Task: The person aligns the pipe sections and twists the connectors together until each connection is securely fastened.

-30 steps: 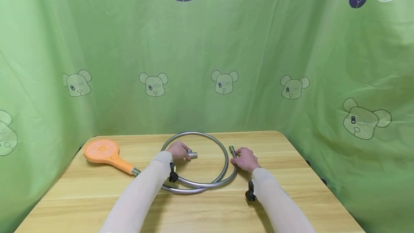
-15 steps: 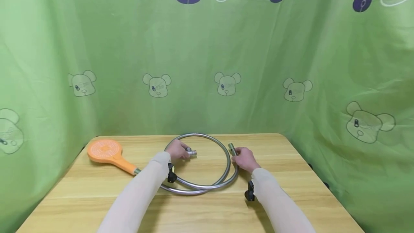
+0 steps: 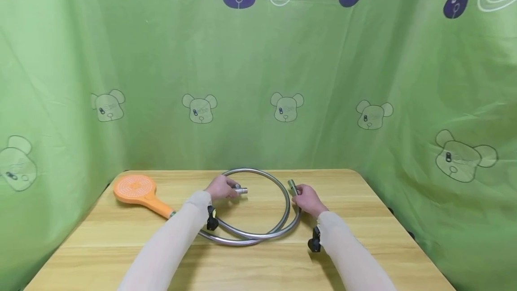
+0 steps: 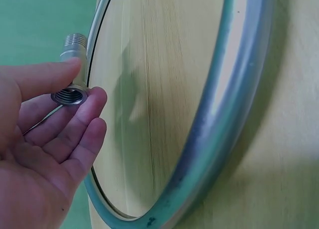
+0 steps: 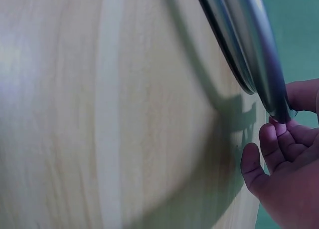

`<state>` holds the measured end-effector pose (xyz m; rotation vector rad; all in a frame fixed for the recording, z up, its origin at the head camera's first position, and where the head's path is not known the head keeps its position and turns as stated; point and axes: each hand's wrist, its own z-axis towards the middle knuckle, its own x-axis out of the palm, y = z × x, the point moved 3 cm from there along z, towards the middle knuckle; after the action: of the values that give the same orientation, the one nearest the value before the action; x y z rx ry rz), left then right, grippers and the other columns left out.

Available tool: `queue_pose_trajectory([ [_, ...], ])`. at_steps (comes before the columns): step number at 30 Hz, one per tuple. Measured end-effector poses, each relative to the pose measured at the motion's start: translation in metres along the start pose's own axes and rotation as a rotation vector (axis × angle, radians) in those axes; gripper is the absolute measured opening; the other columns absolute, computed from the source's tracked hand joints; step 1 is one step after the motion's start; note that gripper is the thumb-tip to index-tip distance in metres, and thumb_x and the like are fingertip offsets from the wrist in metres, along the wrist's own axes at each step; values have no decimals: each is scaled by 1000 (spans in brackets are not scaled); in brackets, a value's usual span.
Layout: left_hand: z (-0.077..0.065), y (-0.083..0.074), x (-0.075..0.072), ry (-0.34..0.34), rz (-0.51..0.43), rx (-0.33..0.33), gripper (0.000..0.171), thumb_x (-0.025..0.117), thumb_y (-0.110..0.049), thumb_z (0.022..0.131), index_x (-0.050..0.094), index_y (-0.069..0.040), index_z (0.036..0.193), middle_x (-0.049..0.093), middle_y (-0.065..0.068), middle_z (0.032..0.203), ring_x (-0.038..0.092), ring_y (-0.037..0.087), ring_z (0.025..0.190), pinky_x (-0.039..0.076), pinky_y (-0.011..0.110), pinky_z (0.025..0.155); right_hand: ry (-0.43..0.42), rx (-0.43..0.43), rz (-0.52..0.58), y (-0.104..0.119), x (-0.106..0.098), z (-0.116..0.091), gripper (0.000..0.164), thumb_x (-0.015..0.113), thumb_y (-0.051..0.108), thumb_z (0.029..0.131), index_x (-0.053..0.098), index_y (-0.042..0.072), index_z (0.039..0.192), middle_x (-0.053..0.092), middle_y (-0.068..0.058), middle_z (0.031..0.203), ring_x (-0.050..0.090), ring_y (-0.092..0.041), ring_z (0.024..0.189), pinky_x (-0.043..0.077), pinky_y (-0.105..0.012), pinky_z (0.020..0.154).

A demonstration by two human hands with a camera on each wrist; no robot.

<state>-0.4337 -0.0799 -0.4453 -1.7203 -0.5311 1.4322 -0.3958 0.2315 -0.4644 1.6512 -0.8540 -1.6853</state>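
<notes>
pinching short silver threaded metal connector (image 4: 74,53) in left hand (image 3: 221,187), above pale wooden surface (image 3: 258,266); pinching long grey flexible metal hose (image 4: 239,74) near cylindrical metal end fitting (image 3: 291,184) in right hand (image 3: 310,200). expect light, hard, slick connector, best gripped mid-length; springy hose. can't see end fitting past fingers (image 5: 269,139) from right wrist.

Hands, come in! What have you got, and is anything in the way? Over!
Left hand pinching metal fitting. Right hand holding hose end. Fitting and hose end apart. Possibly in the way: hose loop, seen between them.
</notes>
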Motion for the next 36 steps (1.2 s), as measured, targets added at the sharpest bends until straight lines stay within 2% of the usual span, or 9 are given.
queue_pose_trajectory([
  [4, -3, -2, -1, 1, -11, 4, 38, 77, -2, 78, 74, -1, 116, 76, 9, 98, 65, 14, 76, 56, 24, 69, 0, -3, 4, 0, -2, 1, 57, 62, -5, 84, 46, -14, 138, 61, -26, 115, 63, -29, 97, 60, -34, 80],
  [10, -2, -1, -2, -10, -4, 6, 38, 78, -2, 77, 74, -1, 115, 76, 10, 101, 65, 15, 78, 55, 24, 71, -5, 17, 12, 1, -3, 3, 61, 64, -4, 84, 45, -12, 141, 61, -22, 110, 61, -25, 90, 57, -29, 71],
  [16, -1, 2, -3, -11, -10, 15, 38, 78, -1, 76, 75, -1, 114, 76, 10, 100, 65, 16, 79, 55, 25, 72, -49, 14, -32, 7, -4, 7, 49, 69, 10, 91, 52, -9, 133, 62, -20, 105, 60, -26, 88, 56, -30, 72],
  [21, -2, 1, -3, -6, -8, 26, 35, 78, -1, 76, 76, -2, 111, 76, 8, 95, 64, 15, 78, 53, 24, 71, -80, 12, -47, 10, -5, 9, 44, 67, 18, 96, 56, -6, 130, 63, -19, 105, 61, -25, 88, 56, -30, 71],
  [30, -6, -5, -5, -7, -26, 32, 48, 77, 0, 77, 70, -1, 124, 75, 12, 107, 64, 15, 81, 54, 24, 71, -131, -75, -32, 21, 4, 13, 38, 67, 9, 92, 61, -4, 127, 63, -15, 99, 58, -22, 82, 52, -27, 64],
  [36, -7, -7, -8, -12, -53, 22, 54, 77, 1, 77, 66, -4, 130, 72, 13, 102, 62, 16, 78, 56, 28, 70, -156, -136, -28, 34, 11, 14, 38, 69, 5, 89, 64, -3, 126, 66, -15, 98, 60, -22, 80, 53, -27, 64],
])
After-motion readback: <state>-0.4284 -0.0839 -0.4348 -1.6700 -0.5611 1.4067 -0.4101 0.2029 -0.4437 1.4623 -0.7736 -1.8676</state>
